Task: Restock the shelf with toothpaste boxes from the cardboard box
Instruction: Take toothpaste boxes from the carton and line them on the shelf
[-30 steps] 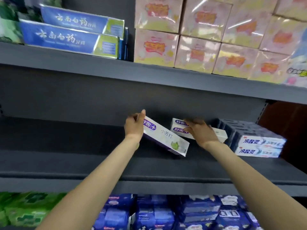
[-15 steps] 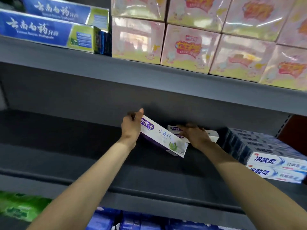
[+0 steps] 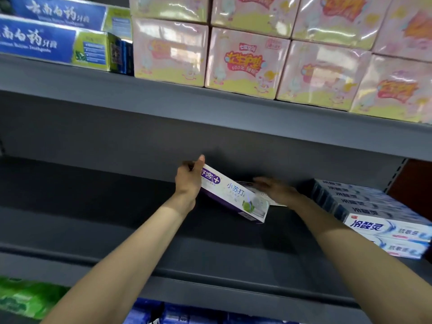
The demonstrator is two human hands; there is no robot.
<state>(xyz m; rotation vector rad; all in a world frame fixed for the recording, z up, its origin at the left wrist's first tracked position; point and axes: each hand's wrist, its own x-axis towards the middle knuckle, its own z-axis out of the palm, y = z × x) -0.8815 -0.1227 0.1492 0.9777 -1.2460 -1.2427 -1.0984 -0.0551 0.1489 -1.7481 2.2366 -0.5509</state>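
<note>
My left hand (image 3: 189, 181) grips the far end of a white and purple toothpaste box (image 3: 236, 195), held tilted above the dark grey middle shelf (image 3: 93, 218). Its near end points down to the right. My right hand (image 3: 274, 190) lies flat on a second box of the same kind (image 3: 277, 202) deep on the shelf, mostly hidden beneath the hand and the tilted box. The cardboard box is out of view.
A stack of white and blue toothpaste boxes (image 3: 383, 220) fills the shelf's right end. Above sit blue and green toothpaste boxes (image 3: 58, 40) and pink wrapped packs (image 3: 245, 64). Green packs (image 3: 25, 298) and blue packs (image 3: 187, 314) show below.
My right hand has pushed the second box further back on the shelf. My left hand keeps its box tilted in nearly the same spot. The view has shifted closer and upward.
</note>
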